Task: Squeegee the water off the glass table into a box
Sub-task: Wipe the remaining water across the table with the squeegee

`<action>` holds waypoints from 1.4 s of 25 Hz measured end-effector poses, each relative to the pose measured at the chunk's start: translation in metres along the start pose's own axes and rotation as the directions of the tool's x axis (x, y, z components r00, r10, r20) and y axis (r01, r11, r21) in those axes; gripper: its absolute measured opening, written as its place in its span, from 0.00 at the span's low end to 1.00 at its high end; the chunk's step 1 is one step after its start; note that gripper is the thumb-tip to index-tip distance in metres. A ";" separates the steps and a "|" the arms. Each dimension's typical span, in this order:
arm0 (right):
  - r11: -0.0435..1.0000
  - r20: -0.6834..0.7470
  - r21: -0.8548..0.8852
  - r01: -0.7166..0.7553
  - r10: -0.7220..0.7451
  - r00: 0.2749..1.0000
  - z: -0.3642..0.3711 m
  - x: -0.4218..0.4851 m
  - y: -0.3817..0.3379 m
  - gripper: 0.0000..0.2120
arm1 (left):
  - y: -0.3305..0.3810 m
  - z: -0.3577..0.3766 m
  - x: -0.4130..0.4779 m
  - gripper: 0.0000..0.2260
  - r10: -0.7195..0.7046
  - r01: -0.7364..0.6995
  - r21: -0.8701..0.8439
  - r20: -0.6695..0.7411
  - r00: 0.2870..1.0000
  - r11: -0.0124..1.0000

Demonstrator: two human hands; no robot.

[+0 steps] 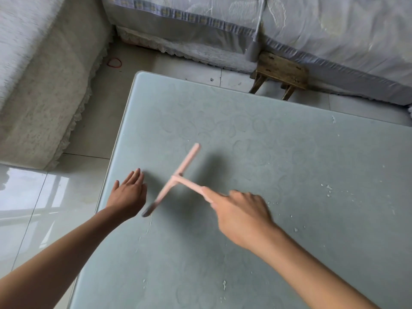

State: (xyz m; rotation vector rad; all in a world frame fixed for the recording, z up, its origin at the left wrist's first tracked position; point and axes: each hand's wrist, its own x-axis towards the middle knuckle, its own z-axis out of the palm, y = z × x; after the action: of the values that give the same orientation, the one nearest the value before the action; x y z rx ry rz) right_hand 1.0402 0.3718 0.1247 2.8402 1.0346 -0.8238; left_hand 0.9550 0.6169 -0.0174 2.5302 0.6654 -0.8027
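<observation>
A pink squeegee (pixel 178 177) lies across the middle of the frosted glass table (pixel 267 141), its blade running from upper right to lower left. My right hand (pixel 243 215) grips its handle, forefinger stretched along it. My left hand (pixel 128 195) is flat with straight fingers at the table's left edge, just left of the blade's lower end. Small water drops (pixel 327 188) dot the glass on the right and near the front. No box is in view.
A fabric-covered sofa (pixel 40 74) stands at the left and another (pixel 289 25) along the back. A small wooden stool (pixel 281 72) sits behind the table. A red rubber band (pixel 114 62) lies on the tiled floor (pixel 33 208).
</observation>
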 end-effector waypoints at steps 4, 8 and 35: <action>0.997 0.023 0.011 -0.070 0.070 0.997 0.043 -0.003 -0.016 0.22 | -0.021 0.005 -0.026 0.24 0.026 -0.026 0.015 -0.002 1.000 1.000; 0.978 0.149 0.067 -0.200 0.188 0.971 0.054 -0.062 0.017 0.23 | -0.037 0.000 -0.045 0.24 0.026 -0.031 0.087 0.053 0.998 0.996; 0.974 0.161 -0.084 0.211 -0.196 0.967 0.082 -0.102 0.034 0.19 | 0.005 0.100 -0.136 0.26 -0.125 0.124 -0.030 -0.030 0.992 0.992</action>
State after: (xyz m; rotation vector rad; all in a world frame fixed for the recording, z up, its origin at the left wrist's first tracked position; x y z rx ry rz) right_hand 0.9563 0.2692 0.0973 2.5727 1.3211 -0.9554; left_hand 0.8172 0.5202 -0.0076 2.5005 0.8464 -0.7910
